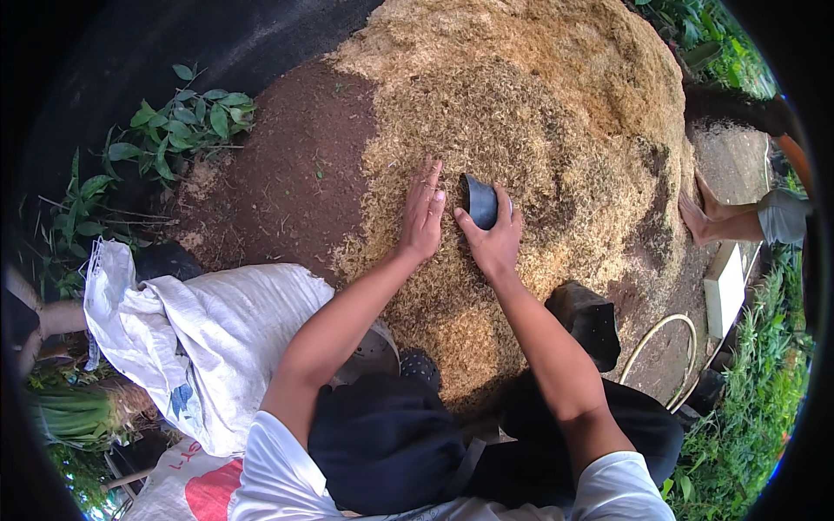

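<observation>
A broad heap of tan, chaff-like husk (486, 113) spreads in front of me, beside dark brown soil (304, 165) on its left. My right hand (495, 239) grips a small black pot (480, 201) around its side; the pot is tipped over, its mouth toward my left hand. My left hand (423, 213) is stretched out edge-on with straight fingers, touching or just over the husk. It holds nothing, and a gap separates it from the pot. What the pot contains is hidden from this angle.
A white woven sack (226, 339) lies by my left forearm. Near my right forearm stands a black plastic planter bag (586, 323). Farther right are a pale hose (691, 347), a white block (725, 282) and another person's bare feet (699, 213). Leafy plants (178, 126) edge the soil.
</observation>
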A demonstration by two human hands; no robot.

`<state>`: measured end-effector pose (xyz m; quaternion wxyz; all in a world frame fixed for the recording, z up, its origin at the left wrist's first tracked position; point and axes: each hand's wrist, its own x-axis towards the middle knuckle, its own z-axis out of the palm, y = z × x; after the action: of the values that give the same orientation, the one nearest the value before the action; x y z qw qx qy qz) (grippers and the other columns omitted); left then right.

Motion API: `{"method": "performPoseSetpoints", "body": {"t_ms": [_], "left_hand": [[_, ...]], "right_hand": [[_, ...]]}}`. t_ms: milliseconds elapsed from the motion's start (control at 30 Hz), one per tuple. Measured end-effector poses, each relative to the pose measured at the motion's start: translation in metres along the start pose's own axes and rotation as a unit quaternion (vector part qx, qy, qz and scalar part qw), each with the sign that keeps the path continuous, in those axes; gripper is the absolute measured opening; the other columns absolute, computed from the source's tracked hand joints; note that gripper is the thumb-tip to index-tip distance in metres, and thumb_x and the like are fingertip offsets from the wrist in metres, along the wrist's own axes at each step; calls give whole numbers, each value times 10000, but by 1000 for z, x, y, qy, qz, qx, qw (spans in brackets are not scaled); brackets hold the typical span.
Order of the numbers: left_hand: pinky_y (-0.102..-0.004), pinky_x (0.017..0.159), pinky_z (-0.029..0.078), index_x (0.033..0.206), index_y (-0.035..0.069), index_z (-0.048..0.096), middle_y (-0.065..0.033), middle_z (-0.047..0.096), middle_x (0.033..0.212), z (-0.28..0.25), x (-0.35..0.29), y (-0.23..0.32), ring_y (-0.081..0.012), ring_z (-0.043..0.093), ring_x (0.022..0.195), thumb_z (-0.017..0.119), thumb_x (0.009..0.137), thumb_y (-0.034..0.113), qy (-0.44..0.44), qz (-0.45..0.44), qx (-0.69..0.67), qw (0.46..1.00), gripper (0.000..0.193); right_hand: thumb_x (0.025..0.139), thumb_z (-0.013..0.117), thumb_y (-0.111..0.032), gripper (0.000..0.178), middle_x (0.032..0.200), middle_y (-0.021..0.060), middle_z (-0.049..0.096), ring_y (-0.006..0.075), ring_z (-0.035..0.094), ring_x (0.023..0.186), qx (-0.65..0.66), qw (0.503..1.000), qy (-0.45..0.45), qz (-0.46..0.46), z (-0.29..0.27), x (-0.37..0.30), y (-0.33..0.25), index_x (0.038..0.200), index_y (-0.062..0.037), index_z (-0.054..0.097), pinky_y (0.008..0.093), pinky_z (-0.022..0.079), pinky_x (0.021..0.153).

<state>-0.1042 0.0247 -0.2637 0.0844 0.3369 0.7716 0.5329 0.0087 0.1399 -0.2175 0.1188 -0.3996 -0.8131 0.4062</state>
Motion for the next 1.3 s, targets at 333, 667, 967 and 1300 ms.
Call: {"method": "performPoseSetpoints", "body": {"t_ms": [333,667,967,1300], "left_hand": [[-538,1329,134,1678,55,297,-210,229,1756,-56,-7,3,-390,198,1632,364,1114,425,-53,100,163,980,677],[-535,1324,121,1689,52,255,-204,193,1767,-56,-7,10,-378,179,1637,303,1135,459,43,-22,86,995,689],[-510,1337,138,1693,154,295,-126,131,1795,-58,-24,-21,-336,141,1651,355,1140,424,-91,-62,186,976,618],[-454,1337,150,1704,100,223,-155,157,1786,-17,-21,-18,-341,174,1644,322,1140,402,-76,-81,38,993,647]], "right_hand": [[842,809,-538,929,1437,289,575,451,560,1355,94,994,-63,-5,8,0,-14,1597,-114,475,521,450,1143],[975,697,-500,769,1475,175,577,339,636,1251,338,920,-140,143,14,-5,-27,1621,-166,449,477,574,970],[930,762,-456,767,1444,254,535,420,605,1258,59,996,48,-38,-47,19,7,1595,-196,483,527,529,1045],[771,897,-415,908,1450,318,429,497,561,1289,-14,996,62,-64,-13,-1,17,1563,-193,512,542,510,1083]]}}
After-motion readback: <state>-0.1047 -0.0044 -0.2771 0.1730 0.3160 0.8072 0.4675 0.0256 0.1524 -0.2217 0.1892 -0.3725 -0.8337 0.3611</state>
